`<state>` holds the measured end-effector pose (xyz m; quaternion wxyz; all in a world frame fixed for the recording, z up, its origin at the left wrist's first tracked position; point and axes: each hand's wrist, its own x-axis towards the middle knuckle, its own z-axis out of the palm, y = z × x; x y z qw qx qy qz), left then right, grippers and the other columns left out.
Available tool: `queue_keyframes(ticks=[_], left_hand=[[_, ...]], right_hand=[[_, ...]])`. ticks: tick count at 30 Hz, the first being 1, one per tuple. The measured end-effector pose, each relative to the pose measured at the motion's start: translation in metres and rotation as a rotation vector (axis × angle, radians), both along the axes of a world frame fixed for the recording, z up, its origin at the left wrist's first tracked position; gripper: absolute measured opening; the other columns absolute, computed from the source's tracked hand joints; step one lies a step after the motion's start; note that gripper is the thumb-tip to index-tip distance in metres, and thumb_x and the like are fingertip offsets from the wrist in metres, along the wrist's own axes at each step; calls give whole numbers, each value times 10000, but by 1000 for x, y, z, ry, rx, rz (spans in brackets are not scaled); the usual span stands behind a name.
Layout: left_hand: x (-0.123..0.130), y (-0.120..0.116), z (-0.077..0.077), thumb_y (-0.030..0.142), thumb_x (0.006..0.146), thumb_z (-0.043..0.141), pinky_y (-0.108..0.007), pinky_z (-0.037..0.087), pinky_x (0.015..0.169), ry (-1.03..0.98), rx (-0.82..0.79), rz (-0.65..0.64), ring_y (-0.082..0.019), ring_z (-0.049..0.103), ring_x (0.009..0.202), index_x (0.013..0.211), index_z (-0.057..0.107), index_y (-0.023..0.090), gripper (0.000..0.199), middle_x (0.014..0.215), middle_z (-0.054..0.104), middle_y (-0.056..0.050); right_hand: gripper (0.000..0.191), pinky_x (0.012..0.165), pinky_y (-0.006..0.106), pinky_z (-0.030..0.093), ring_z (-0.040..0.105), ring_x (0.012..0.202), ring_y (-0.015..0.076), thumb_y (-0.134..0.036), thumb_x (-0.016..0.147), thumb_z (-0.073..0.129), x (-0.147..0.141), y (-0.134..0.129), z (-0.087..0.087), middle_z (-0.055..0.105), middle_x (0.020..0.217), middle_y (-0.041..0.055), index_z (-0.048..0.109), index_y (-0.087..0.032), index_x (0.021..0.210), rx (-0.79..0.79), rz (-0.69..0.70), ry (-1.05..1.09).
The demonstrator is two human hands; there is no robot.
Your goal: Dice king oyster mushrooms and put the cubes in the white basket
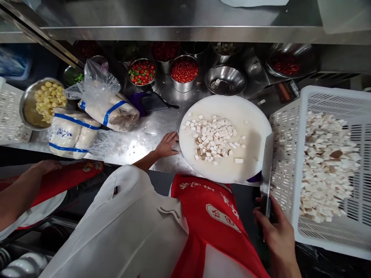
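Note:
My right hand [274, 224] is wrapped round the handle of a cleaver [267, 166], its blade upright at the right edge of a round white cutting board [252, 112]. My left hand [167, 145] lies flat on the steel counter with its fingers stretched out, close to the board's left edge. Small white cubes [214, 135], some with brownish skin, are heaped on the left half of the board. More pale cut pieces [327, 166] fill part of a white plastic basket [298, 162] to the right of the blade.
Along the back stand a bowl of chopped red and green chillies [142, 72], a pot of chopped red chillies [184, 71] and a steel bowl [225, 80]. Bagged pale food [74, 133] and a bowl of yellow pieces [49, 101] sit left. A co-worker's arm [26, 189] shows nearby.

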<state>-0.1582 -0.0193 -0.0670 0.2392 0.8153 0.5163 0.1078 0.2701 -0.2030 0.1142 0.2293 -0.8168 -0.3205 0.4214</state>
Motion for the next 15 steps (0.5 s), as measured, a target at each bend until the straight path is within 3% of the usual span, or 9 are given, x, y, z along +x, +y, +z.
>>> queue_keyframes(ticks=[2, 5, 7, 11, 15], left_hand=[[3, 9, -3, 583, 647, 786, -550, 172, 1219, 58, 17, -1, -402, 276, 1451, 1457, 386, 89, 1029, 1544, 328, -227], [4, 22, -9, 583, 709, 738, -517, 103, 1239, 55, 37, -58, -371, 268, 1459, 1465, 374, 85, 976, 1524, 369, -216], [1, 25, -13, 532, 811, 658, -498, 141, 1234, 18, 67, -86, -336, 340, 1421, 1425, 436, 104, 781, 1470, 451, -189], [-3, 12, -20, 394, 940, 501, -466, 344, 1112, -24, 110, -94, -284, 494, 1252, 1217, 620, 177, 371, 1263, 617, -127], [3, -4, -21, 346, 973, 434, -452, 424, 948, 24, 104, 54, -268, 571, 1038, 1027, 685, 205, 293, 1063, 664, -118]], right_hand=[[825, 455, 222, 462, 568, 582, 126, -452, 694, 761, 0, 0, -1, 676, 1151, 80, 489, -257, 1448, 1, -26, 6], [808, 459, 226, 460, 566, 582, 126, -432, 692, 772, -1, 0, -2, 680, 1116, 70, 505, -257, 1433, -3, -50, 8], [764, 455, 229, 453, 554, 570, 119, -417, 699, 773, -2, 0, -2, 678, 1111, 70, 533, -247, 1405, 6, -56, 25], [666, 471, 239, 461, 567, 617, 132, -365, 712, 774, 0, 0, -3, 664, 1125, 74, 578, -239, 1336, 68, -90, 80], [579, 451, 235, 448, 570, 623, 133, -301, 735, 746, 1, -1, -3, 655, 1087, 61, 602, -262, 1295, 145, -119, 134]])
